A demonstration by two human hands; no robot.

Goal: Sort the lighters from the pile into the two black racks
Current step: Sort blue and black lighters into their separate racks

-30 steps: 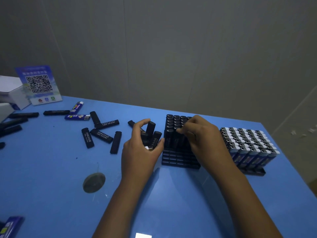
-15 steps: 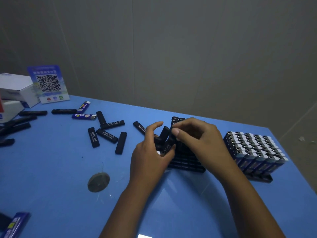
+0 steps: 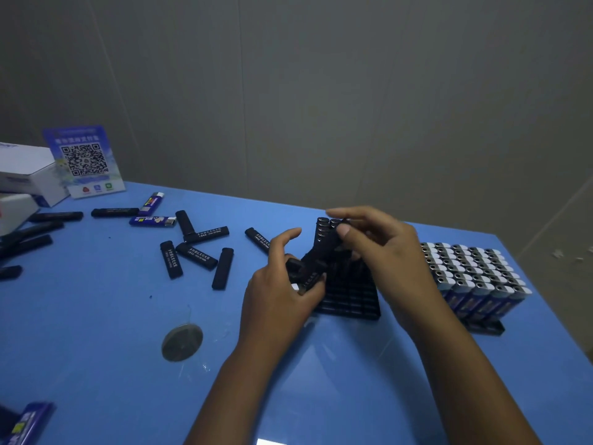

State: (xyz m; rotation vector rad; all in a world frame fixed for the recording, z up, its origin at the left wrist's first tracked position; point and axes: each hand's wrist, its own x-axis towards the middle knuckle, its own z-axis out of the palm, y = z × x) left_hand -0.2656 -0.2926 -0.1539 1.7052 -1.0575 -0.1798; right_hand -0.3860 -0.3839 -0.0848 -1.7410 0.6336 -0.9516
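Lighters lie loose mid-table, left of our hands. Left hand grips several black ones; right hand pinches one over near rack. Full blue rack sits near right table edge; QR sign far left.

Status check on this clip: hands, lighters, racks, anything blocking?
Left hand grips a bunch of black lighters. Right hand pinches one black lighter over the black rack. Blue-lighter rack looks full. Loose lighters remain; nothing blocking.

Blue table carries loose lighters, two racks, boxes.
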